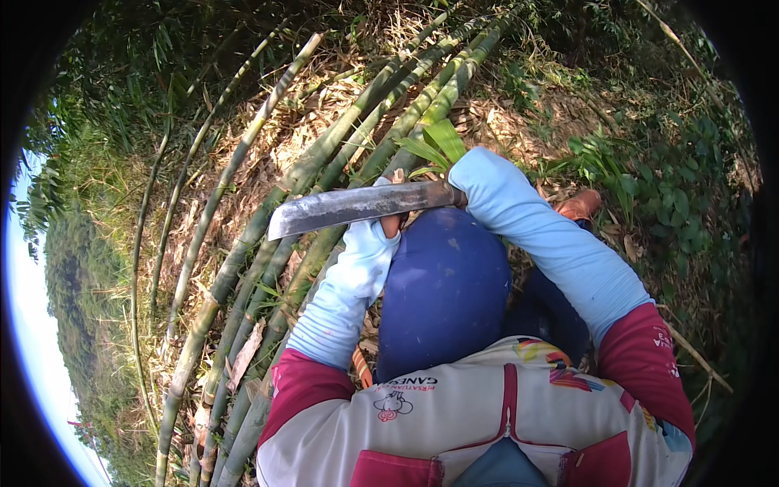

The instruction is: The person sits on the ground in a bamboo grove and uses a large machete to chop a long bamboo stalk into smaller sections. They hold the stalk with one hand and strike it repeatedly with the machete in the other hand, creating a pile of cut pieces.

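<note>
Crosswise, the machete [353, 205] passes over the left fingers [398, 176].

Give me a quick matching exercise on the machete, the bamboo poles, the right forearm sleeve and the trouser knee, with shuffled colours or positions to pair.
Things:
1. Machete
2. Bamboo poles
3. Right forearm sleeve
4. Trouser knee

Colours or positions:
A. Light blue
B. Dark blue
C. Long and green
D. Blade tip pointing left

Right pairs: 1-D, 2-C, 3-A, 4-B
</note>
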{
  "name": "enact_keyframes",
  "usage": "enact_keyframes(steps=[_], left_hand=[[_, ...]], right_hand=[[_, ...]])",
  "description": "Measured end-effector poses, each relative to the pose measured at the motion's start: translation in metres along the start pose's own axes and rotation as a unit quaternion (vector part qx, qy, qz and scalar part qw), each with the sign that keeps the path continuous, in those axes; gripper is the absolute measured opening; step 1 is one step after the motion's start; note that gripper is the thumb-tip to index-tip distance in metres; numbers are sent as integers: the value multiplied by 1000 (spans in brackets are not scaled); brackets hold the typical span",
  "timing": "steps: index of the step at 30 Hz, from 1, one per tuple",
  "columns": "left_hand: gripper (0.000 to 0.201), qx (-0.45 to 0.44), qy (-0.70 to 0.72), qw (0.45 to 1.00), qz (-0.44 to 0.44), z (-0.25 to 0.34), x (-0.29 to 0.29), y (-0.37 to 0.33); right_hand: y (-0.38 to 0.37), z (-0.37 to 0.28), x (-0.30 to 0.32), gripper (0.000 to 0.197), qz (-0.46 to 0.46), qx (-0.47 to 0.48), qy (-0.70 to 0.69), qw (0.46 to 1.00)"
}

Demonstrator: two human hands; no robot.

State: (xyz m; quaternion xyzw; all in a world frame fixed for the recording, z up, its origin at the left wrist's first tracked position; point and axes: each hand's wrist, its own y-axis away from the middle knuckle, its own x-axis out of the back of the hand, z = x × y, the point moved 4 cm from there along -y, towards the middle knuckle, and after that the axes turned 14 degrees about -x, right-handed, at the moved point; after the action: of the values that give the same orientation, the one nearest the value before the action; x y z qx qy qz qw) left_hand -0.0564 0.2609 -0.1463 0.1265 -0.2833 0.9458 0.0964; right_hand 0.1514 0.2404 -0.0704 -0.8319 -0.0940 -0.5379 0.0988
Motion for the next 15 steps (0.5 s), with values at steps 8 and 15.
enact_keyframes(steps=[8, 15], left_hand=[[57, 4, 127, 990, -64, 3, 3, 3], [43, -202, -109, 972, -42, 39, 5, -2]], right_hand=[[4, 2, 5, 15, 1, -19, -21, 1000], [0, 3, -1, 18, -12, -44, -53, 998]])
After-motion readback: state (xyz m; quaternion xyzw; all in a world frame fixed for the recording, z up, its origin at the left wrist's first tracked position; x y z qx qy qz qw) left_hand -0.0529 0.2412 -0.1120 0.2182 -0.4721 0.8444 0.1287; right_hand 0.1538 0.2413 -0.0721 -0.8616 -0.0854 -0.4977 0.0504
